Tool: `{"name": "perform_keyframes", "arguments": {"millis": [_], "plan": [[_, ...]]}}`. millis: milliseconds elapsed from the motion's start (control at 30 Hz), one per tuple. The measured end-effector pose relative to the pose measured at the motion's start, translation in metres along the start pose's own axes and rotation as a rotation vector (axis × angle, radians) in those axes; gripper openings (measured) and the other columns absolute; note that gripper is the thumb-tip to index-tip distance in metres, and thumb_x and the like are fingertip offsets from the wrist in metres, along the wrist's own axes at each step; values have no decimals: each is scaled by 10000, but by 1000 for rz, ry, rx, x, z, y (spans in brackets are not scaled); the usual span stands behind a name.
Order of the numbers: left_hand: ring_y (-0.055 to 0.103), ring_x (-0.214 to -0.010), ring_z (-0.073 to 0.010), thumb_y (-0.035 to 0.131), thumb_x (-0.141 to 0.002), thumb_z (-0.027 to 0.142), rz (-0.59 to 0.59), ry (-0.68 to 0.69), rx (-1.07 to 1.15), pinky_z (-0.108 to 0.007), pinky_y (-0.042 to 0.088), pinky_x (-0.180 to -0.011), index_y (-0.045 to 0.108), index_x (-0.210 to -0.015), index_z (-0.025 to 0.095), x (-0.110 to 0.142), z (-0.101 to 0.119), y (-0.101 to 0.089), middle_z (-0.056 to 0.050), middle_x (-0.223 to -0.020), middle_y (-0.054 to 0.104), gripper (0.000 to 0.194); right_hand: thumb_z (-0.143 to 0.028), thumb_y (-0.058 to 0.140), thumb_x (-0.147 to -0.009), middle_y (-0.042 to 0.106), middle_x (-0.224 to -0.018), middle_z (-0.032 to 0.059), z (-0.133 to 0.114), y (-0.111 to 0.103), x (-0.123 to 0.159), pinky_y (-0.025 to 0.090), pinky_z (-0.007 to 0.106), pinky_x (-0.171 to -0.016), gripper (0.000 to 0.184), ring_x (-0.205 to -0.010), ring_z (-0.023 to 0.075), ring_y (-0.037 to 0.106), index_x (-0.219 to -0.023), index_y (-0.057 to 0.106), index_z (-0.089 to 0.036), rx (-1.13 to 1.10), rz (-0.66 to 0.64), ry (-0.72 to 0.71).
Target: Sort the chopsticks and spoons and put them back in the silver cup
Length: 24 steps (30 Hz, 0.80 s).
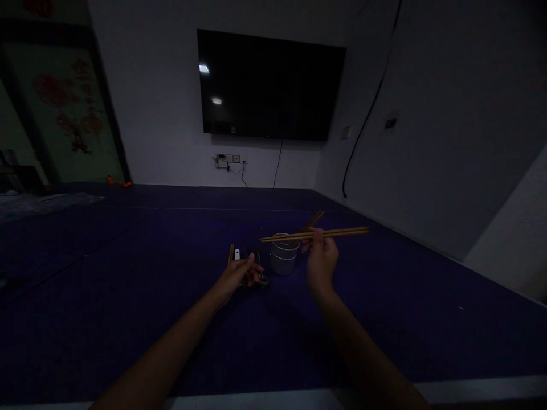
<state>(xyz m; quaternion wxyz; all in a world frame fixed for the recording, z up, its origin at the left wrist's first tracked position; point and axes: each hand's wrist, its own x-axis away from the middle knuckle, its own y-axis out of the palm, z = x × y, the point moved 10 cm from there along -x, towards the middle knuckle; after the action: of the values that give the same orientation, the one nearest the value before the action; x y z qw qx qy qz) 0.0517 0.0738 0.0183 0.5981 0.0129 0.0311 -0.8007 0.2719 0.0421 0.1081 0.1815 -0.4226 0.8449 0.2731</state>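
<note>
My right hand [322, 259] grips a pair of wooden chopsticks [350, 232] between thumb and fingers; they lie almost level across the top of a grey metal pot-like holder [283, 262]. More chopsticks [317, 218] stand inside this holder, leaning to the right. My left hand [241, 272] is low beside the holder, thumb and fingertips apart, over several utensils lying on the surface. Near its fingertips is a dark utensil with a rounded end [262, 280], perhaps a spoon. A white handle with a hole [237, 254] and thin yellowish sticks [231, 252] show behind my left hand.
The utensils and holder rest on a wide dark blue surface [171, 319] with a pale front edge. Crumpled clear plastic [51, 205] lies far left. At the back wall are a television [273, 85] and sockets with cables [231, 160]. A black cable [371, 108] hangs at the right wall.
</note>
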Motion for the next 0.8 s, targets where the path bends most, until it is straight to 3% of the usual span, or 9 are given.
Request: {"name": "perform_keyframes", "arguments": {"millis": [200,500,800], "plan": [[485,-490,-87,407,-731,812,35,-26,-55,-210,309,-491,681,-758,133,2,-3,-3,-20,-596,606,733,-667,435,-853,566,-619,7,3,-14,-6,394,284,-563,553,-565,153,516,-850,621,-146,252,55,-41],[465,-466,-88,320,-755,818,7,-47,-77,-217,273,-472,688,-719,133,-5,-11,-3,-28,-562,596,779,-659,384,-878,608,-677,33,0,-24,-8,418,303,-610,573,-617,178,556,-918,631,-143,297,144,-100],[472,-470,-90,309,-776,806,24,-68,-52,-215,278,-476,695,-711,141,-4,-14,-5,-27,-558,604,772,-630,359,-902,631,-680,57,-5,-4,-5,396,311,-623,526,-647,207,575,-814,605,-173,478,-29,-194]]}}
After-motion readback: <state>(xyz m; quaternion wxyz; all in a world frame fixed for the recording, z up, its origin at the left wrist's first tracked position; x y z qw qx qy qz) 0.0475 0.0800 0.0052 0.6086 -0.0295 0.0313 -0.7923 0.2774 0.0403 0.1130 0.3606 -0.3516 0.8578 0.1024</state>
